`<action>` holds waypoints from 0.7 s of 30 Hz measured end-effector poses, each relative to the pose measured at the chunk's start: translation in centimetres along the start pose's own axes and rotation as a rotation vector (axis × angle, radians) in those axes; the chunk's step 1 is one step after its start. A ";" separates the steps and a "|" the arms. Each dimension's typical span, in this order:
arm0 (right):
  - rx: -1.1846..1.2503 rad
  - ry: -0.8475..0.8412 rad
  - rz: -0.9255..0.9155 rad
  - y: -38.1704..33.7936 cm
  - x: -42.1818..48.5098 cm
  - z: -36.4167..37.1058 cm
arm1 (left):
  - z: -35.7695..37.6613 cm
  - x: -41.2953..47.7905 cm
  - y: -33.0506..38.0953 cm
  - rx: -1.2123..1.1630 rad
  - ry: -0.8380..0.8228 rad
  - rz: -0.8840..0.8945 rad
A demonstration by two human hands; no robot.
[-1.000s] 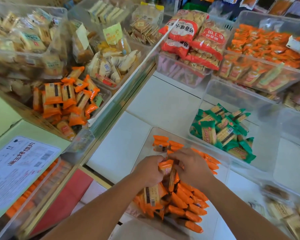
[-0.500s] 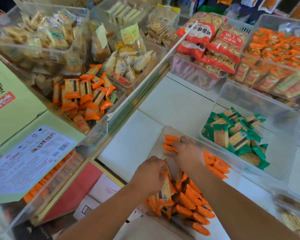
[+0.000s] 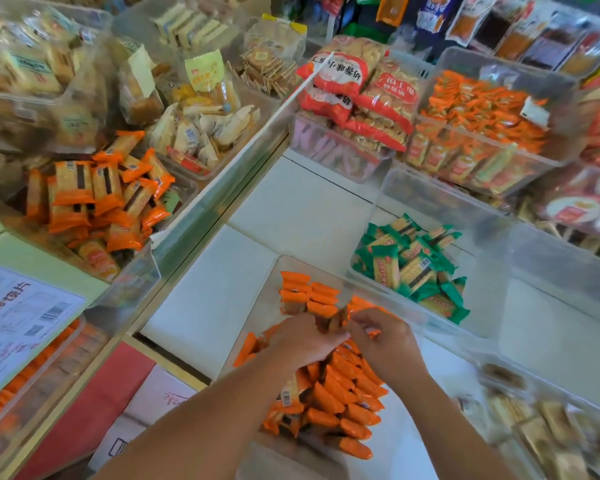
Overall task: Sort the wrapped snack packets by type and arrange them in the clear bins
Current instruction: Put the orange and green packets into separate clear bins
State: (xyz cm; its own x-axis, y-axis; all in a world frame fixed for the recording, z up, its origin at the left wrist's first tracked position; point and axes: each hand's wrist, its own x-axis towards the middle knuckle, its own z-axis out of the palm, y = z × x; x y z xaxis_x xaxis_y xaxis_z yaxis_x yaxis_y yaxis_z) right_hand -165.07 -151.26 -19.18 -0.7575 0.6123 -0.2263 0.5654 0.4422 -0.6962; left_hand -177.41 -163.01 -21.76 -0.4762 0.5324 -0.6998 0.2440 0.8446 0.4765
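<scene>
Two hands meet inside the near clear bin (image 3: 257, 306), over its orange packets (image 3: 340, 393).
Your right hand (image 3: 381, 344) pinches one packet; your left hand (image 3: 305, 336) curls down among them, fingertips hidden, so you cannot tell its grip. At the bin's far end a few packets lie flat, long axes across it; nearer you they lean on edge in overlapping rows, ends toward its right wall. Beyond its right side, a second bin (image 3: 482, 271) holds green packets (image 3: 409, 265).

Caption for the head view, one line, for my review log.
Left hand and right hand arrange orange-wrapped packets in the near clear bin; green-wrapped packets lie in the neighbouring bin on the right.
</scene>
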 end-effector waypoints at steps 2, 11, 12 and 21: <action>-0.011 -0.043 0.018 0.6 0.2 -0.2 | 0.2 0.7 -0.3 0.039 -0.029 -0.025; -0.229 -0.295 0.075 -0.1 1.5 -1.1 | -0.3 -0.1 -0.3 -0.080 0.142 0.032; -0.236 -0.291 0.072 -0.2 1.6 -1.0 | -0.7 -0.4 -0.1 -0.084 0.174 0.053; 0.039 -0.299 0.106 -2.1 2.1 -0.4 | -2.3 -2.2 -1.8 -0.483 0.099 0.207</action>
State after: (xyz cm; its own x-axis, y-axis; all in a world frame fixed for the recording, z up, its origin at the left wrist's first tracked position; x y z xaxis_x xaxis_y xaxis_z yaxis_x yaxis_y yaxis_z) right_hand -167.77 -150.66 -17.94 -0.7605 0.4318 -0.4850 0.6379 0.3574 -0.6822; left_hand -178.76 -165.88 -19.82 -0.5425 0.6574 -0.5230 -0.0642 0.5883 0.8061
